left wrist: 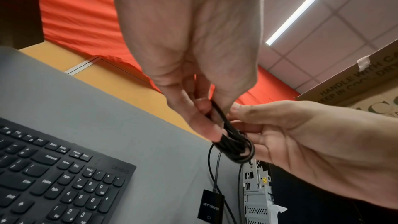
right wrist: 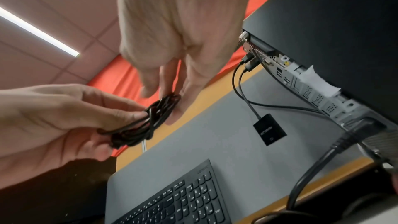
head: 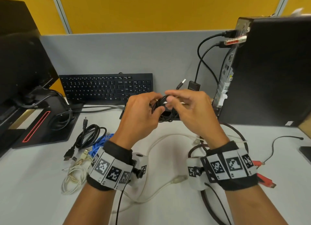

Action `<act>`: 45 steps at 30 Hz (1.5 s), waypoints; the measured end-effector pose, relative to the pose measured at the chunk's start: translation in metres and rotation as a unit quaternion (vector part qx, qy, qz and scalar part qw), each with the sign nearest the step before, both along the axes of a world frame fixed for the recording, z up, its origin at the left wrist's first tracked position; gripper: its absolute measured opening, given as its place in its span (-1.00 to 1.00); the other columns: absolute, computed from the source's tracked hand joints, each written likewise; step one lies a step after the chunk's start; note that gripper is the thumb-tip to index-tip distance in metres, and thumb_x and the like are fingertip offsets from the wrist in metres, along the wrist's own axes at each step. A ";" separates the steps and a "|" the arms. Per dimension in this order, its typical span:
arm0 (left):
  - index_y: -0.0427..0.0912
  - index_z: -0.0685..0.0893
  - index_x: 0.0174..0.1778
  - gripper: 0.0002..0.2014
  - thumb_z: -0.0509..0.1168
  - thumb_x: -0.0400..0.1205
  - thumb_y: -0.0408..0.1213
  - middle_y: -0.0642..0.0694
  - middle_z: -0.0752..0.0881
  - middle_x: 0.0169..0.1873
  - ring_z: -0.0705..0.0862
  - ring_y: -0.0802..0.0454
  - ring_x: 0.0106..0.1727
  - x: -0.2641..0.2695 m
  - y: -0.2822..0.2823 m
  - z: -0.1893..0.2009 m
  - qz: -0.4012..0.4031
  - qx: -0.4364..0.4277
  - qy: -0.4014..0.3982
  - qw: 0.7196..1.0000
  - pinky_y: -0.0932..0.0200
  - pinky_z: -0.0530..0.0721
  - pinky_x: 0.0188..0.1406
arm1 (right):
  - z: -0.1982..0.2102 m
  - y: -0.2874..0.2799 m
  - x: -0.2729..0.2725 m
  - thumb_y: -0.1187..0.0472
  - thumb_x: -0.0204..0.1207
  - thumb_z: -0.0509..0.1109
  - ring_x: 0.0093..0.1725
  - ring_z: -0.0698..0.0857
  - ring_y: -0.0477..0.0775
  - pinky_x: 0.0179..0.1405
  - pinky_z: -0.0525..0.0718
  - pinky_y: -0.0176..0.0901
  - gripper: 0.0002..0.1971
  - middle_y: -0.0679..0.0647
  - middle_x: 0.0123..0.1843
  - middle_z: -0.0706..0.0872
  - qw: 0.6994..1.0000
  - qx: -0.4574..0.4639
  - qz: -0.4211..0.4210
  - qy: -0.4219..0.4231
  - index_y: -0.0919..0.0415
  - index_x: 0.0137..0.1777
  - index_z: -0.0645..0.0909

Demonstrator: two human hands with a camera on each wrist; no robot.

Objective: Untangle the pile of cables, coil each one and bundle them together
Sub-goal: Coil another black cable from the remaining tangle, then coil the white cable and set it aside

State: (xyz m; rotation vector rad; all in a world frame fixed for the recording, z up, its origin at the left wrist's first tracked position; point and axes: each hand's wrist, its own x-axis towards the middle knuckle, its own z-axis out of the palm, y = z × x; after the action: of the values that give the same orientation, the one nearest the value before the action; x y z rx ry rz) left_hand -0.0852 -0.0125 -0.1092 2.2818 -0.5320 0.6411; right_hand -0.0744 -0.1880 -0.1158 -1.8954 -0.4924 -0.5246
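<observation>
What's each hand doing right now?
Left hand: fingers curled round the black cable coil, gripping it.
Right hand: fingertips pinching the same coil.

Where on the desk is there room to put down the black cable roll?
Bare desk lies at the near left, left of the white coil. Another patch lies far right, beyond the red plugs. Between the wrists it is crowded: a white cable loops there.
</observation>
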 end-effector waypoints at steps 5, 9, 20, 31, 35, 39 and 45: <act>-0.18 0.67 0.11 -0.85 0.43 0.64 -0.35 0.05 0.71 -0.18 0.76 -0.03 -0.33 0.002 -0.003 -0.005 -0.027 -0.060 0.021 0.998 -0.07 0.79 -0.38 | 0.004 0.004 -0.004 0.34 0.64 0.46 0.16 0.75 0.03 0.24 0.78 -0.03 -0.45 0.12 0.21 0.76 0.991 -0.130 -0.040 -0.006 0.18 0.63 0.51; -0.22 0.59 0.05 -0.86 0.40 0.65 -0.43 0.09 0.69 -0.40 0.75 -0.02 -0.45 0.004 -0.007 -0.009 -0.076 -0.085 0.105 0.988 -0.06 0.81 -0.47 | 0.005 0.014 -0.007 0.40 0.72 0.26 0.08 0.59 0.02 0.19 0.65 -0.14 -0.48 0.19 0.19 0.55 0.975 -0.197 -0.104 -0.009 0.24 0.67 0.41; -0.31 0.61 0.01 -0.87 0.43 0.63 -0.48 -0.24 0.74 -0.12 0.85 -0.08 -0.18 0.004 0.003 -0.003 -0.142 -0.158 0.141 0.967 -0.07 0.86 -0.29 | 0.014 0.009 -0.008 0.27 0.74 0.27 -0.11 0.66 0.11 -0.07 0.67 -0.08 -0.78 0.13 -0.03 0.73 0.961 -0.252 -0.111 -0.039 0.30 0.15 0.74; -0.21 0.67 0.15 -0.75 0.49 0.59 -0.44 -0.17 0.73 -0.25 0.83 -0.20 -0.31 0.002 0.011 -0.002 -0.115 -0.149 0.173 0.967 -0.18 0.85 -0.31 | 0.013 -0.019 -0.005 0.17 0.74 0.37 0.01 0.78 0.31 -0.04 0.83 0.12 -0.81 0.21 -0.05 0.84 0.970 -0.094 0.119 0.190 0.27 0.10 0.76; -0.06 0.72 0.29 -0.66 0.43 0.63 -0.44 -0.10 0.78 -0.22 0.84 -0.10 -0.36 -0.003 0.016 -0.006 -0.085 -0.097 0.152 0.980 -0.07 0.86 -0.32 | 0.012 -0.010 -0.004 0.13 0.66 0.47 -0.08 0.82 0.24 -0.08 0.85 0.11 -0.78 0.13 -0.06 0.86 0.974 -0.091 0.092 0.188 0.23 0.21 0.76; -0.04 0.78 0.13 -0.79 0.44 0.64 -0.39 -0.10 0.78 -0.31 0.83 -0.04 -0.43 -0.011 0.034 -0.011 -0.029 -0.089 0.165 0.982 -0.09 0.85 -0.21 | 0.013 -0.007 -0.005 -0.08 0.54 0.55 -0.04 0.84 0.00 0.14 0.79 0.12 -0.37 -0.04 0.01 0.84 0.970 -0.122 0.041 0.205 0.09 0.56 0.51; -0.10 0.66 0.28 -0.67 0.49 0.61 -0.34 0.00 0.78 -0.32 0.81 0.03 -0.45 -0.012 0.083 -0.005 0.095 -0.071 0.167 0.979 0.08 0.82 -0.24 | 0.011 0.003 -0.012 -0.16 0.54 0.55 0.01 0.78 -0.03 0.17 0.76 0.04 -0.47 -0.05 0.02 0.82 0.944 -0.221 0.047 0.242 0.01 0.45 0.62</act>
State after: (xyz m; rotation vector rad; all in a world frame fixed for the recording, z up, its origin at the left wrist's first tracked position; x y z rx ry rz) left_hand -0.0971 0.0702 -0.1139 2.2564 -0.1038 0.3598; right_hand -0.0864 -0.1846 -0.1049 -2.3169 -0.3874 0.1404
